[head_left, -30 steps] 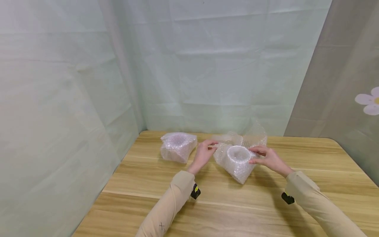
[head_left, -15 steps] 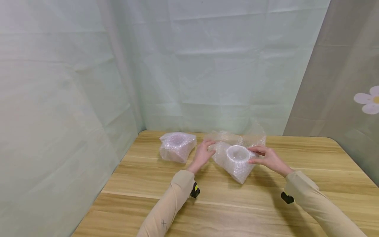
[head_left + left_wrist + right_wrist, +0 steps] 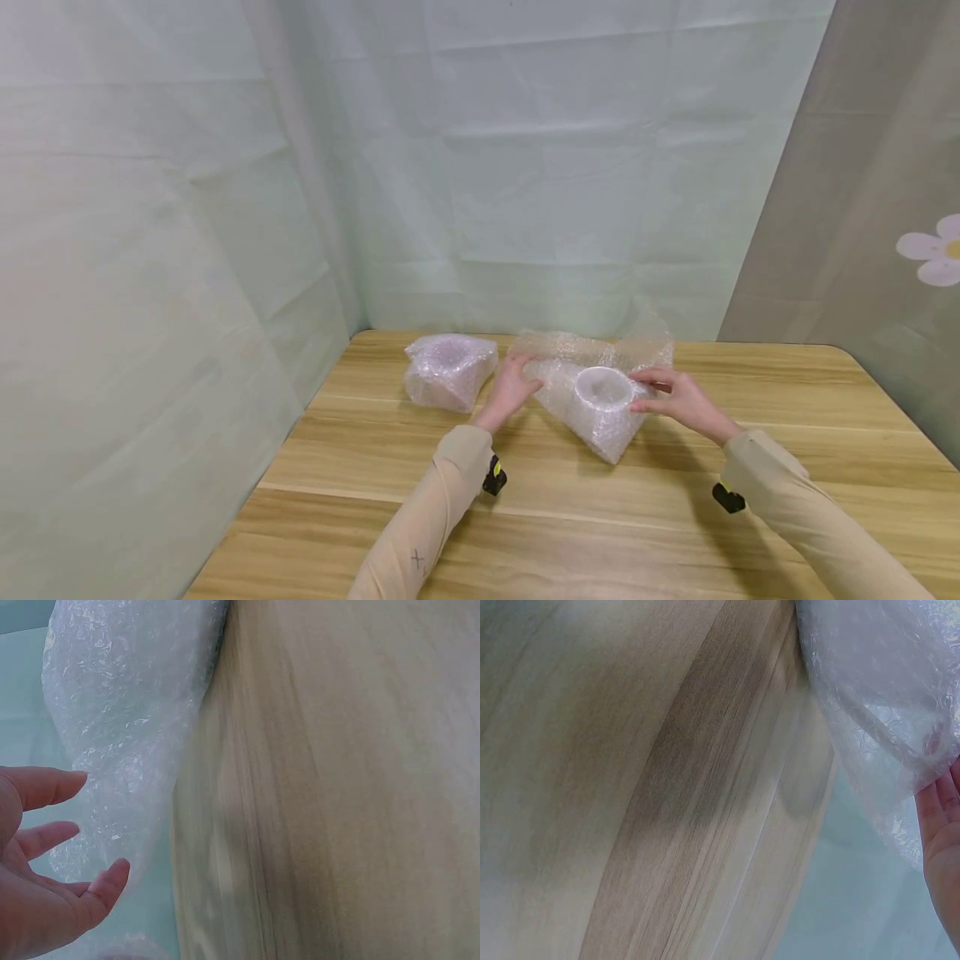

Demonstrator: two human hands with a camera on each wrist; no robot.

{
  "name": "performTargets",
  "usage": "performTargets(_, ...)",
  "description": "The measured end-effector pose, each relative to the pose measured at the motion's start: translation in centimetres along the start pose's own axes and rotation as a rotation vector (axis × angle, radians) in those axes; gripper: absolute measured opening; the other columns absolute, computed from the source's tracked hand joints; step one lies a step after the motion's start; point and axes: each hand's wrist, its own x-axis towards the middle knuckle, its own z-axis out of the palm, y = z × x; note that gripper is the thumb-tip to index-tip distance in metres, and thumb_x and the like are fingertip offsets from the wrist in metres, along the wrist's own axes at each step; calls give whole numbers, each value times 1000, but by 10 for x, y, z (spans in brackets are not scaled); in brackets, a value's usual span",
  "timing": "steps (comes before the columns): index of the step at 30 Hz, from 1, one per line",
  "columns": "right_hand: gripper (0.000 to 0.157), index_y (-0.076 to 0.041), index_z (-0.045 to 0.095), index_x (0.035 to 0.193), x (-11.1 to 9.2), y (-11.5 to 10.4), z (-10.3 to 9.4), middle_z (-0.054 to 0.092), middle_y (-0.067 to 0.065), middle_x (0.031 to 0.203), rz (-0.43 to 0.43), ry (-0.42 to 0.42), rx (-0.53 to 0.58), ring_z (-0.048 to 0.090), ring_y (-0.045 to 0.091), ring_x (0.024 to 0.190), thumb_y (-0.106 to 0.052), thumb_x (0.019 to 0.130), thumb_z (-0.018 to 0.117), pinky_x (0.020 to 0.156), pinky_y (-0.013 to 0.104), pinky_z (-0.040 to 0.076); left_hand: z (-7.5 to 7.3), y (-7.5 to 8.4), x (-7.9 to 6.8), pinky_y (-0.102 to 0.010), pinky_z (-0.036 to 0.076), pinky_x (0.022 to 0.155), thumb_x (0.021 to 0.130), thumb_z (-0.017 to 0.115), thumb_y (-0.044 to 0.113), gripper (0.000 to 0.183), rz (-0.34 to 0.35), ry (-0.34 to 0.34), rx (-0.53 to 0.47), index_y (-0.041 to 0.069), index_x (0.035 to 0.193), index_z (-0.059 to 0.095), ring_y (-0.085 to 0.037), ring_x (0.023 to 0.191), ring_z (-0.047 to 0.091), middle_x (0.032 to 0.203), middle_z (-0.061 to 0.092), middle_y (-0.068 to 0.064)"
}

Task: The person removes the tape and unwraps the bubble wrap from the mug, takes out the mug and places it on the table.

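A white round-rimmed thing (image 3: 603, 388), like a bowl or the foot of one, sits half wrapped in bubble wrap (image 3: 611, 435) on the table. My right hand (image 3: 678, 406) holds its right side, thumb and fingers apart on the wrap at the rim. In the right wrist view, fingers (image 3: 933, 814) lie against the clear plastic, and a pale band shows through it. At the left edge of the wrap is my left hand (image 3: 512, 390), its fingers spread and loosely bent. Thumb and fingers stand apart around the sheet's edge in the left wrist view.
A second bubble-wrapped bundle (image 3: 450, 375) sits left of my left hand, close to the table's far edge. Loose flaps of wrap (image 3: 645, 346) stand up behind the white thing. Pale cloth curtains (image 3: 525, 167) hang behind the wooden table (image 3: 570, 533).
My left hand has moved slightly left, and the wrap's left flap has spread out that way from the white thing. The right hand has kept its place.
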Motion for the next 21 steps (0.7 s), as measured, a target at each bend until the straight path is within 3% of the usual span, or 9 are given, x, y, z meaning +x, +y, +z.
performTargets(4, 52, 4, 58, 113, 0, 0, 0, 55, 17, 111, -5, 2, -2, 49, 33, 102, -21, 72, 77, 86, 43, 42, 3, -8, 5, -42, 28, 96, 74, 73, 19, 46, -9, 3, -35, 3, 115, 59, -30, 111, 42, 117, 52, -14)
performTargets(6, 52, 4, 58, 113, 0, 0, -1, 55, 17, 111, -3, 2, -3, 49, 33, 103, -21, 72, 77, 86, 43, 42, 1, -2, 4, -43, 27, 96, 74, 73, 17, 46, -24, 8, -47, 3, 115, 58, -31, 112, 41, 119, 49, -16)
performTargets(7, 52, 4, 58, 114, 0, 0, -1, 55, 17, 111, -2, 1, -4, 49, 33, 103, -21, 72, 77, 86, 43, 42, -6, 13, 2, -47, 27, 96, 73, 73, 12, 46, -66, -6, -55, 0, 115, 58, -34, 113, 40, 121, 47, -19)
performTargets(11, 53, 3, 58, 114, 0, 1, -2, 54, 17, 112, 6, -1, -14, 49, 34, 103, -22, 72, 77, 86, 42, 42, -14, 33, -1, -42, 34, 92, 78, 69, 10, 42, -76, -9, -44, 0, 117, 56, -33, 110, 43, 122, 45, -18)
performTargets(16, 54, 2, 58, 115, 0, 1, -2, 55, 15, 112, 13, -8, -27, 50, 31, 103, -24, 72, 77, 86, 41, 42, -16, 45, 1, -31, 45, 79, 79, 69, 11, 43, -27, -44, -78, 1, 118, 55, -31, 103, 47, 121, 43, -17)
performTargets(21, 54, 2, 58, 115, 0, 0, -2, 54, 15, 112, 21, -13, -20, 49, 30, 103, -25, 71, 77, 86, 41, 42, -12, 48, 1, -28, 43, 78, 75, 73, 14, 47, 34, -82, -64, 4, 117, 56, -26, 103, 45, 117, 45, -14)
